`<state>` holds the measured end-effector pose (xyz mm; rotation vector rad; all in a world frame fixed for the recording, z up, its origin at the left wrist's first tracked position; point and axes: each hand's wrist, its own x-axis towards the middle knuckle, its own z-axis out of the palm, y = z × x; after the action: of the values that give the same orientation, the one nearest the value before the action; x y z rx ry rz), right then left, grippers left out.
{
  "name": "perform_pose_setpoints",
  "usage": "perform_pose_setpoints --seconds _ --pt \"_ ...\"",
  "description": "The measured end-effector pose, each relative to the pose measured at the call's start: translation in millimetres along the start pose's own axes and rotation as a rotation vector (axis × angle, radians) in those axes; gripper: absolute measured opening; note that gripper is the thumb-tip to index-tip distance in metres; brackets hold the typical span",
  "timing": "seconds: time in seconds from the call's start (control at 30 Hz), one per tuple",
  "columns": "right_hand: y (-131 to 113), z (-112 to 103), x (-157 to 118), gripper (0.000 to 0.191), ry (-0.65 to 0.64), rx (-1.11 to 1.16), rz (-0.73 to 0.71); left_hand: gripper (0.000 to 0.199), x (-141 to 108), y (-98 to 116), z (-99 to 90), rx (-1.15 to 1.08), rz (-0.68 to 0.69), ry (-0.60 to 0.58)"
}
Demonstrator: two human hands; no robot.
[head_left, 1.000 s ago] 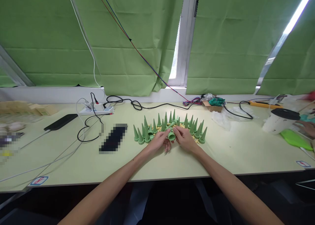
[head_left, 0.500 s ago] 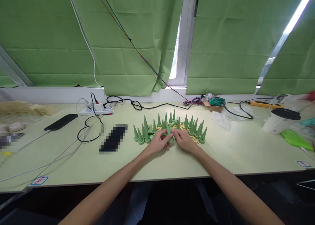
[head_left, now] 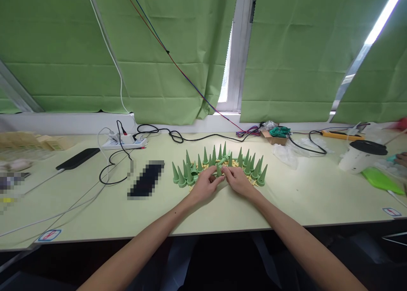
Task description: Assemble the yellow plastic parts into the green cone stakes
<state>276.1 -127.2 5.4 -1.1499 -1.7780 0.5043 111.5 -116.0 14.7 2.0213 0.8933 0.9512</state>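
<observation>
My left hand is closed around a small green plastic cone, whose tip points up between my hands. Just to its right, my right hand is pinched with its fingertips close against the cone; whatever sits between those fingers is too small to make out. Several more green cones stand upright in a curved group around and behind my hands. Among them lie many small yellow pieces. One green cone lies tilted on the pile, and another shows its hollow base.
To the left lie a pixelated dark object, a black phone and a power strip with cables. At the right are a small cardboard box, a plastic bag, a lidded white cup and another person's hand.
The green cone has sunk lower between my hands and less of it shows. My left fingers have shifted around it. At the far right, another person's hand has come into view.
</observation>
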Motion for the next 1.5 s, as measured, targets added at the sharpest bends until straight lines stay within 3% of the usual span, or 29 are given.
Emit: perform_pose_setpoints --seconds 0.3,0.5,0.67,0.9,1.23,1.5 --pt "-0.7 -0.6 1.3 0.045 0.104 -0.017 0.0 0.036 -2.4 9.6 -1.6 -0.146 -0.073 0.044" --pt "-2.0 -3.4 0.6 0.044 0.175 0.064 0.044 0.034 1.4 0.2 -0.6 -0.24 -0.15 0.066" --pt "-5.1 -3.9 -1.7 0.043 0.105 0.101 0.022 0.048 8.5 -0.7 -0.6 -0.517 -0.306 -0.085" --pt "-6.5 -3.1 -2.6 0.042 0.046 0.112 0.005 0.039 6.6 10.6 -4.1 -0.754 -0.428 -0.187" --pt "-3.9 -2.5 -2.0 0.038 0.033 0.006 -0.039 0.039 4.5 0.6 -4.1 -0.538 -0.24 -0.089" --pt "-2.2 -2.3 -1.8 0.046 0.004 0.005 -0.025 0.045 -2.8 7.5 -4.0 -0.308 -0.145 -0.014"
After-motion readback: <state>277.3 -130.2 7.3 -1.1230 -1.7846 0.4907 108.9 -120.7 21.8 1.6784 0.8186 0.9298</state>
